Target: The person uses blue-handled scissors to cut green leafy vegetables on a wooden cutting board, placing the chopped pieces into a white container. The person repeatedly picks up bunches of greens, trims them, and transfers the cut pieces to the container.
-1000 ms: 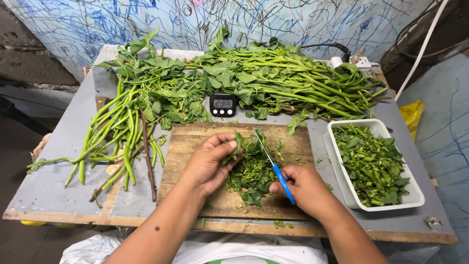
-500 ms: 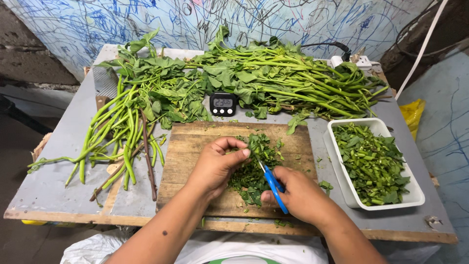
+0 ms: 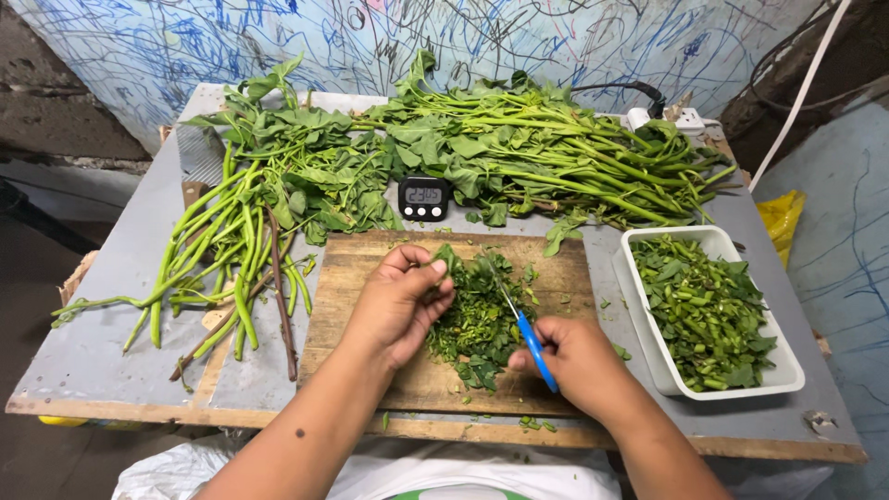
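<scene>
Leaf bunch: I see my left hand [image 3: 400, 310] pinching a small bunch of green leaves [image 3: 443, 264] upright over the cutting board.
Scissors: my right hand [image 3: 576, 356] is clenched around the blue-handled scissors [image 3: 526, 331], blades pointing up toward the bunch and standing slightly apart.
Change: half a second back the blades sat low and crossed beside my left fingers; now they are lifted and angled into the leaves, and my left hand has shifted up the board. I judge one snip is over and another is lining up.
Chopped pile: cut greens [image 3: 482, 319] lie heaped on the wooden cutting board [image 3: 356, 278], between my two hands.
Tub: a white rectangular tub [image 3: 648, 347] of chopped stems and leaves sits just right of the board.
Uncut stock: long leafy stalks [image 3: 519, 148] lie across the back; stripped stems [image 3: 222, 250] lie left.
Timer: a small black digital timer [image 3: 423, 198] stands behind the board.
Desk: a grey, worn desk [image 3: 111, 315] with a wooden front edge.
Room: a scribbled blue wall [image 3: 278, 37] behind.
</scene>
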